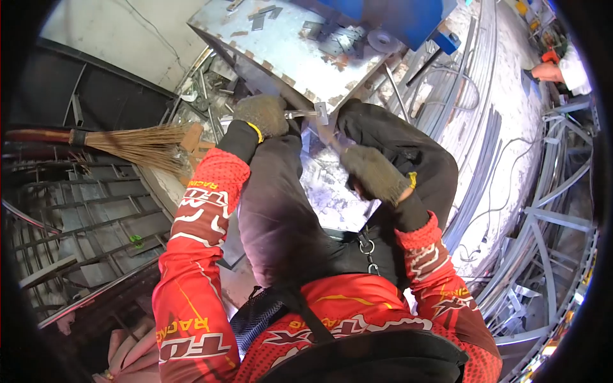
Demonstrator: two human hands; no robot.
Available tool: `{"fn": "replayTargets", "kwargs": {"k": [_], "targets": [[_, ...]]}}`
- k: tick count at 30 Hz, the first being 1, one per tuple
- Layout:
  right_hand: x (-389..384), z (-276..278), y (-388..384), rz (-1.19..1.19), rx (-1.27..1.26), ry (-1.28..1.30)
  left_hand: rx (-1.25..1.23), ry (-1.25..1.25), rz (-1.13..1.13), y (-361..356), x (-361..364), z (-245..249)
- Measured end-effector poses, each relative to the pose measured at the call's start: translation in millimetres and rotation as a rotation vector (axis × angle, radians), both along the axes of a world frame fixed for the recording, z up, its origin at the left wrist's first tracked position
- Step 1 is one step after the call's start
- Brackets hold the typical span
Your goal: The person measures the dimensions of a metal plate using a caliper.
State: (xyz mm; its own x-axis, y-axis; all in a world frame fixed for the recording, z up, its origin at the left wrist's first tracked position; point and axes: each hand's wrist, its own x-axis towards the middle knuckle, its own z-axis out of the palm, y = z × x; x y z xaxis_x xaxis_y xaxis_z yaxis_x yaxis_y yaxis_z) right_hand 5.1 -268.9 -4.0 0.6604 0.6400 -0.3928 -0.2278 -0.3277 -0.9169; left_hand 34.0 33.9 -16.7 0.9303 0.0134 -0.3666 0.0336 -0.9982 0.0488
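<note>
My left hand (pixel 262 115), in a grey-brown work glove with a yellow cuff edge, is closed round a metal rod or clamp (pixel 299 114) that points right. At its far end is a small square metal plate (pixel 321 113), near the front edge of a metal-topped table (pixel 290 45). My right hand (pixel 375 172), gloved alike and slightly blurred, is closed around a handle-like tool (pixel 331 138) that reaches up and left to just below the plate. Its exact type is unclear. Both hands are above and between my knees.
A straw broom (pixel 134 142) lies at the left by a dark metal grid (pixel 96 217). Long metal bars (pixel 476 153) and a cable run along the right floor, beside a curved metal frame (pixel 543 236). Another person's hand (pixel 547 71) shows at the upper right.
</note>
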Motion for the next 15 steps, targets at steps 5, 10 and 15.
{"fn": "replayTargets", "kwargs": {"k": [5, 10, 15], "targets": [[-30.2, -10.8, -22.2, -0.149, -0.058, 0.155, 0.096, -0.206, 0.003, 6.5, -13.3, 2.6], [-24.3, -32.9, -40.9, -0.455, 0.048, 0.107, 0.081, -0.392, -0.039, 6.1, -25.3, 4.3], [-23.8, -43.0, -27.4, -0.515, 0.063, 0.088, 0.029, -0.487, -0.056, 6.2, -31.8, 8.4]]}}
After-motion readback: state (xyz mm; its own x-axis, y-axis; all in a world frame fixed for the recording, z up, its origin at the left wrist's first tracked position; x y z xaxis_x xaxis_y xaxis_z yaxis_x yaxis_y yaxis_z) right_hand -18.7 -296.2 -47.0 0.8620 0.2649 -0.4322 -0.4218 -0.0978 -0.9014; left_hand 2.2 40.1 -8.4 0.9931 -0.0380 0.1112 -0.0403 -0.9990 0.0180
